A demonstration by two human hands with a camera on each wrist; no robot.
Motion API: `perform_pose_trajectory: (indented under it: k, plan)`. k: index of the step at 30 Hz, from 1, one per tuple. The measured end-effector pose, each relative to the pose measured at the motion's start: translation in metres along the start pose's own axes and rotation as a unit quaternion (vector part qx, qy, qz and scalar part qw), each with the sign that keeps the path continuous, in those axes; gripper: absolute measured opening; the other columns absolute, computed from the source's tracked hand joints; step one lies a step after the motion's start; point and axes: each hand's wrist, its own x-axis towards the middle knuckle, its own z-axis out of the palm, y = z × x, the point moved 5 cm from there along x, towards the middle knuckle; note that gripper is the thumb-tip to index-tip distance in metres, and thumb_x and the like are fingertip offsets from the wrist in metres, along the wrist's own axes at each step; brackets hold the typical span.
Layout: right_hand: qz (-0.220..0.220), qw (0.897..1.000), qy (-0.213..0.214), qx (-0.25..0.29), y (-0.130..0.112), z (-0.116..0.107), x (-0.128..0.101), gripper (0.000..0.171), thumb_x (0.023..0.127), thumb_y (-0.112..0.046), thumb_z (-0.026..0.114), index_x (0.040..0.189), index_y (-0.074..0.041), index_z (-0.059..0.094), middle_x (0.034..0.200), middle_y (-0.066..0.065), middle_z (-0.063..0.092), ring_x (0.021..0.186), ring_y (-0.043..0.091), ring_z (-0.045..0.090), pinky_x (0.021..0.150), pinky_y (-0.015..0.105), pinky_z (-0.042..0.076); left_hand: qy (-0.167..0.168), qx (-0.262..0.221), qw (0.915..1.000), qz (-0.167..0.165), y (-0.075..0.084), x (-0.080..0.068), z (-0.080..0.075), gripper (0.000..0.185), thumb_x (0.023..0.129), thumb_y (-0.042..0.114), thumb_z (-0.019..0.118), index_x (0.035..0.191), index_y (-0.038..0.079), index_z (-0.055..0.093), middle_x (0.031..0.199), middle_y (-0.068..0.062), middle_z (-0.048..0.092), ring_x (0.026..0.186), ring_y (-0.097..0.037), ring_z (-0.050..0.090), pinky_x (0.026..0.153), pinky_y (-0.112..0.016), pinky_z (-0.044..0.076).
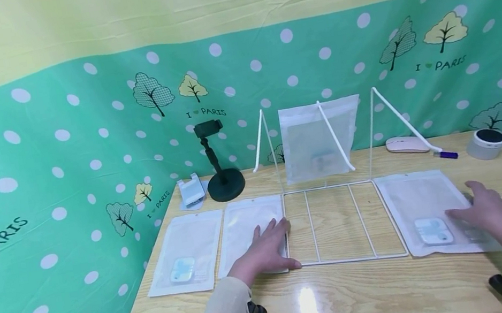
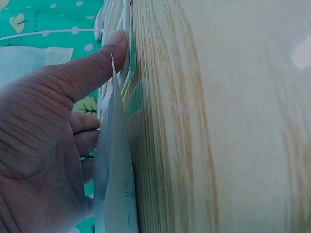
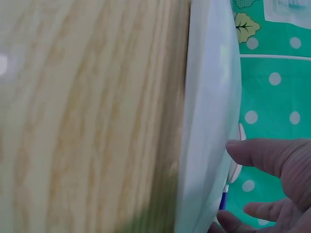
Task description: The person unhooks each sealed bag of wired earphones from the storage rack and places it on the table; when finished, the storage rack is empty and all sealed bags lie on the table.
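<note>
A white wire rack (image 1: 344, 260) stands on the table, its grid base flat and slanted arms rising at the back. One translucent white pouch (image 1: 305, 143) hangs from the middle arm. Fingers spread, my left hand (image 1: 267, 251) lies over a second pouch (image 1: 243, 217), its fingertips and thumb at the rack's left edge; in the left wrist view the thumb rests at the wire. My right hand (image 1: 493, 209) is at the right side of another pouch (image 1: 415, 197), thumb and fingers apart. In the right wrist view its thumb (image 3: 243, 147) overlaps the pouch's upper edge. That pouch holds a small pale-blue case (image 1: 434, 231).
A further pouch (image 1: 197, 237) with a similar case lies at the far left. Behind it stand a white holder (image 1: 191, 189) and a black stand (image 1: 226, 184). At the back right are a pink mouse (image 1: 406, 144), a purple-capped pen (image 1: 448, 154) and a round white container (image 1: 486, 144).
</note>
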Motion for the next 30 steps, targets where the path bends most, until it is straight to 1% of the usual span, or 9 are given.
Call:
perform_pose_trajectory:
  k: [3, 7, 11, 16, 22, 27, 30]
  plan:
    - [-0.014, 1.000, 0.022, -0.009, -0.006, -0.001, -0.002, 0.105, 0.086, -0.036, 0.071, 0.147, 0.015, 0.003, 0.135, 0.049, 0.018, 0.119, 0.065, 0.024, 0.092, 0.074, 0.032, 0.000, 0.003, 1.0000, -0.001, -0.001, 0.001, 0.001, 0.102, 0.073, 0.055, 0.079, 0.153, 0.014, 0.031, 0.161, -0.004, 0.022, 0.148, -0.027, 0.012, 0.116, -0.058, 0.003]
    - [-0.061, 0.996, 0.064, -0.017, -0.019, -0.001, -0.003, 0.097, 0.087, -0.033, 0.070, 0.147, 0.015, 0.010, 0.130, 0.047, 0.028, 0.115, 0.062, 0.030, 0.088, 0.072, 0.036, -0.001, 0.008, 1.0000, -0.004, -0.001, 0.001, 0.001, 0.102, 0.074, 0.056, 0.078, 0.153, 0.014, 0.031, 0.161, -0.004, 0.022, 0.148, -0.027, 0.013, 0.116, -0.058, 0.004]
    - [-0.103, 0.990, 0.093, -0.003, -0.035, 0.000, -0.005, 0.088, 0.091, -0.032, 0.066, 0.148, 0.012, 0.016, 0.129, 0.045, 0.033, 0.114, 0.060, 0.035, 0.085, 0.069, 0.039, -0.003, 0.006, 1.0000, -0.006, 0.000, 0.001, 0.000, 0.102, 0.074, 0.056, 0.078, 0.154, 0.013, 0.030, 0.161, -0.004, 0.022, 0.148, -0.026, 0.012, 0.116, -0.057, 0.004]
    - [-0.127, 0.987, 0.096, 0.028, -0.056, 0.002, -0.006, 0.080, 0.094, -0.033, 0.062, 0.149, 0.009, 0.020, 0.134, 0.043, 0.033, 0.117, 0.059, 0.037, 0.088, 0.069, 0.039, -0.003, 0.008, 1.0000, -0.005, 0.001, 0.000, -0.001, 0.103, 0.074, 0.057, 0.078, 0.154, 0.014, 0.030, 0.161, -0.004, 0.022, 0.148, -0.027, 0.013, 0.116, -0.058, 0.004]
    - [-0.157, 0.982, 0.092, 0.052, -0.082, 0.008, -0.009, 0.074, 0.095, -0.030, 0.061, 0.147, 0.008, 0.026, 0.136, 0.041, 0.036, 0.118, 0.059, 0.039, 0.089, 0.068, 0.040, -0.004, 0.005, 1.0000, -0.004, 0.001, 0.000, 0.000, 0.103, 0.073, 0.056, 0.078, 0.154, 0.014, 0.030, 0.161, -0.005, 0.022, 0.148, -0.027, 0.013, 0.116, -0.058, 0.004]
    - [-0.187, 0.975, 0.096, 0.067, -0.102, 0.011, -0.009, 0.070, 0.096, -0.030, 0.060, 0.146, 0.008, 0.030, 0.137, 0.040, 0.038, 0.118, 0.057, 0.042, 0.088, 0.066, 0.042, -0.002, 0.007, 1.0000, -0.001, 0.000, 0.001, 0.001, 0.103, 0.073, 0.057, 0.078, 0.154, 0.014, 0.030, 0.161, -0.005, 0.022, 0.148, -0.027, 0.013, 0.116, -0.058, 0.003]
    - [-0.211, 0.969, 0.097, 0.085, -0.114, 0.012, -0.009, 0.068, 0.097, -0.031, 0.059, 0.147, 0.006, 0.031, 0.138, 0.038, 0.039, 0.119, 0.056, 0.043, 0.089, 0.065, 0.043, 0.000, 0.008, 1.0000, 0.000, 0.000, 0.001, 0.001, 0.103, 0.073, 0.057, 0.079, 0.153, 0.014, 0.031, 0.161, -0.005, 0.022, 0.148, -0.028, 0.014, 0.116, -0.059, 0.004]
